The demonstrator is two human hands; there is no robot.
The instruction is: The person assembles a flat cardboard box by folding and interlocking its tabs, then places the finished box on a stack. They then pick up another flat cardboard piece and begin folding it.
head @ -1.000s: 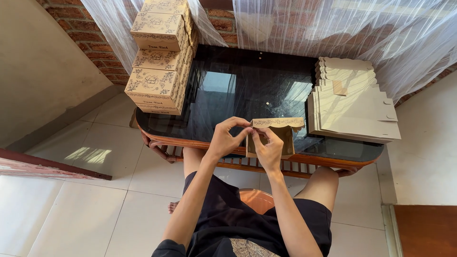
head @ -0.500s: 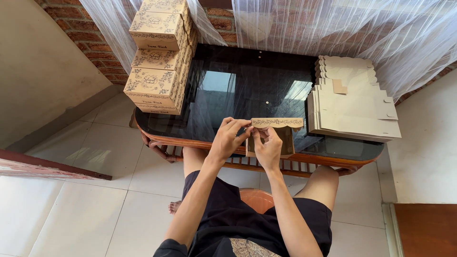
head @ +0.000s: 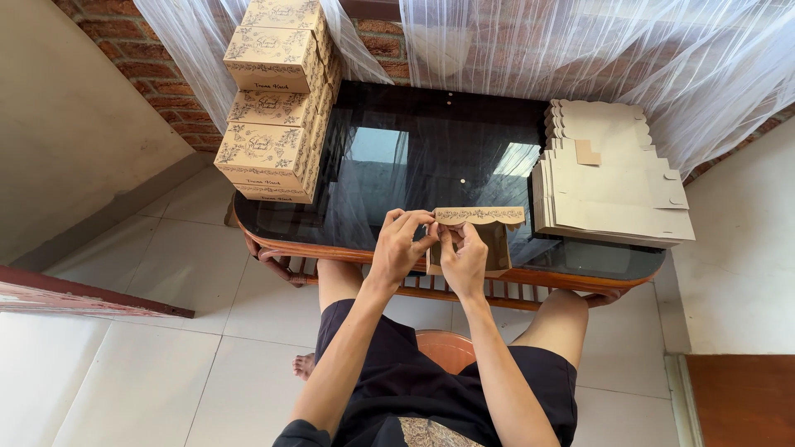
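A small brown cardboard box (head: 483,228) with a patterned scalloped flap is held upright at the near edge of a dark glass table (head: 414,149). My left hand (head: 401,247) pinches the box's left end. My right hand (head: 464,261) grips the box from the front, thumb up against the same end. Both hands touch each other over the table's wooden rim.
A tall stack of finished printed boxes (head: 277,99) stands at the table's far left. A pile of flat unfolded box blanks (head: 609,178) lies at the right. White net curtain (head: 580,41) hangs behind, over a brick wall. My knees sit under the table on a tiled floor.
The hands have shifted slightly along the box's left end; the box stays at the table's near edge.
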